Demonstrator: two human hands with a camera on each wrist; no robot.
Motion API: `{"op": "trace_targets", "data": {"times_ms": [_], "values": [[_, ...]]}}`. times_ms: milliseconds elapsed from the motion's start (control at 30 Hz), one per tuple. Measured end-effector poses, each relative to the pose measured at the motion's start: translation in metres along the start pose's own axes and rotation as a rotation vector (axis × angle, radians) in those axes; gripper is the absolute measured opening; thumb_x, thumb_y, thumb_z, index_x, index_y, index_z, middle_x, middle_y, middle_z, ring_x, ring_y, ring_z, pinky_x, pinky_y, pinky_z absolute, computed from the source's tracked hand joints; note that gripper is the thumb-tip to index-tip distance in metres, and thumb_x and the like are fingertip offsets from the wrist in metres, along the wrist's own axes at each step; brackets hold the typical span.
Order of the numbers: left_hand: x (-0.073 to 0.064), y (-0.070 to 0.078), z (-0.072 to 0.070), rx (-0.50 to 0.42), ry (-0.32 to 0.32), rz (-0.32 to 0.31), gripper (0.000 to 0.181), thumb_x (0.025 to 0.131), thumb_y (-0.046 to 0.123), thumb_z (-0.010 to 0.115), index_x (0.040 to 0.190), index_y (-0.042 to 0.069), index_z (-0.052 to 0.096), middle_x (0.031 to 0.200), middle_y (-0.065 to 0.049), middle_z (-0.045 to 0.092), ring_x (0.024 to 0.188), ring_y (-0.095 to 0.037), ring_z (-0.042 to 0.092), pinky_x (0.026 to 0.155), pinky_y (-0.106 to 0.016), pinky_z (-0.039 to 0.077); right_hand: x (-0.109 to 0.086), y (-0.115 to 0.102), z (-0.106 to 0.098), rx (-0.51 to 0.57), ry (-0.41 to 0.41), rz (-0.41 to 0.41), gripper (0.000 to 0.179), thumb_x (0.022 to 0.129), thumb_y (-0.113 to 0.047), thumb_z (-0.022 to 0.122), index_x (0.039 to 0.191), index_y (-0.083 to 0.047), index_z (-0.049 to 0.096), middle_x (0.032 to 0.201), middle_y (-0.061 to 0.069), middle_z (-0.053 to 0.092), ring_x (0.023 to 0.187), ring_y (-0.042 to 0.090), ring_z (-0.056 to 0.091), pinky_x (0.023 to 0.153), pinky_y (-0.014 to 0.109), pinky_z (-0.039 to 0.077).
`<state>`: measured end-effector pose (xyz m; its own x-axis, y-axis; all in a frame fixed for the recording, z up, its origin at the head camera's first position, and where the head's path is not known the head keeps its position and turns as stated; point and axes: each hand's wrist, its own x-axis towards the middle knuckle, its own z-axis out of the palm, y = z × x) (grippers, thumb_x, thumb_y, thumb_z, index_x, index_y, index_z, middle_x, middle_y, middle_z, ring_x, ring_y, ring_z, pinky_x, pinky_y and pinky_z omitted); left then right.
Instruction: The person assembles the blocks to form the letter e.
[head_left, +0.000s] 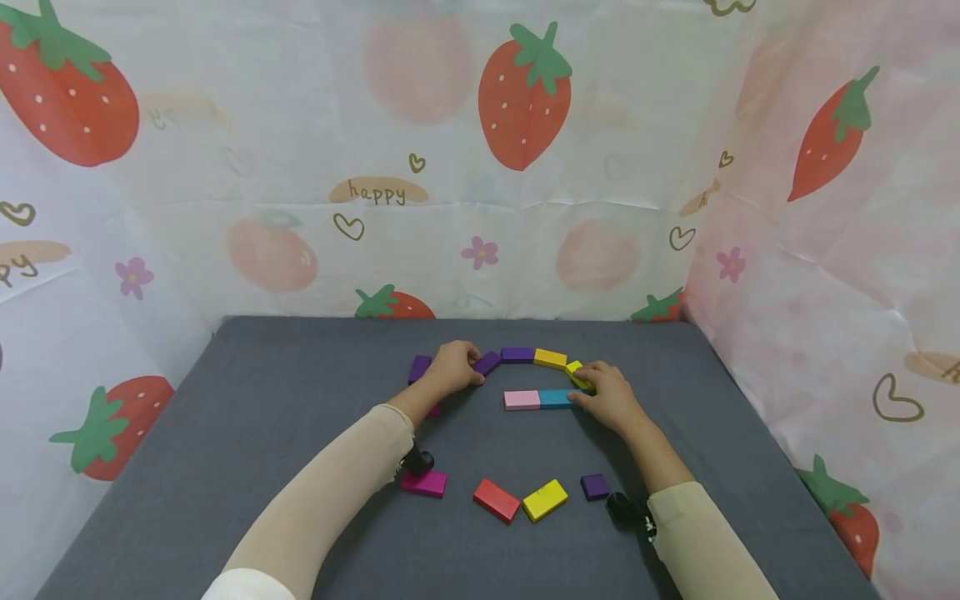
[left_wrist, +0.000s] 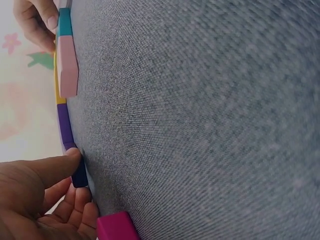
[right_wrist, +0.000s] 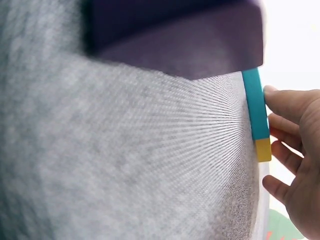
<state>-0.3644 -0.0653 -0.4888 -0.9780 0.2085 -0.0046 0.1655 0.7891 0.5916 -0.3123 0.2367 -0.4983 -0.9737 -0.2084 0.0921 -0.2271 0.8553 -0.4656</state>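
Pinching a slanting purple block [head_left: 489, 362] is the left hand [head_left: 453, 367]; the right hand [head_left: 609, 398] touches a yellow block [head_left: 573, 368], grip unclear

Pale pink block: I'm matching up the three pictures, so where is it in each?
Head: the pale pink block is just right of and below centre.
Left wrist: upper left, directly below the blue block.
Right wrist: not visible.
Shared landmark: the blue block, which shows in all three views.
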Motion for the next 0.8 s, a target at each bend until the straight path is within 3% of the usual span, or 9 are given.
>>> {"op": "trace_targets", "data": {"times_ms": [433,800], "values": [[-0.002,-0.001,-0.010,-0.005,-0.019,0.050,0.043,0.083,0.014,0.086,0.121,0.001,0.070,0.114,-0.013,0.070,0.109,-0.027,0.064,0.098,-0.041,0.052,-0.001,-0.001,0.001,0.007,0.003,-0.001,0.048,0.096,-0.025,0.074,0.136,-0.001,0.064,0.138,0.018,0.057,0.129,0.040,0.048,0.109,0.058,0.040],[-0.015,-0.007,-0.053,-0.082,-0.053,0.143,0.043,0.090,0.013,0.080,0.130,0.004,0.066,0.128,-0.014,0.068,0.120,-0.030,0.063,0.104,-0.044,0.050,-0.001,0.001,0.002,0.018,-0.001,-0.006,0.048,0.096,-0.024,0.074,0.137,-0.001,0.063,0.140,0.019,0.056,0.130,0.040,0.047,0.109,0.058,0.041]]}}
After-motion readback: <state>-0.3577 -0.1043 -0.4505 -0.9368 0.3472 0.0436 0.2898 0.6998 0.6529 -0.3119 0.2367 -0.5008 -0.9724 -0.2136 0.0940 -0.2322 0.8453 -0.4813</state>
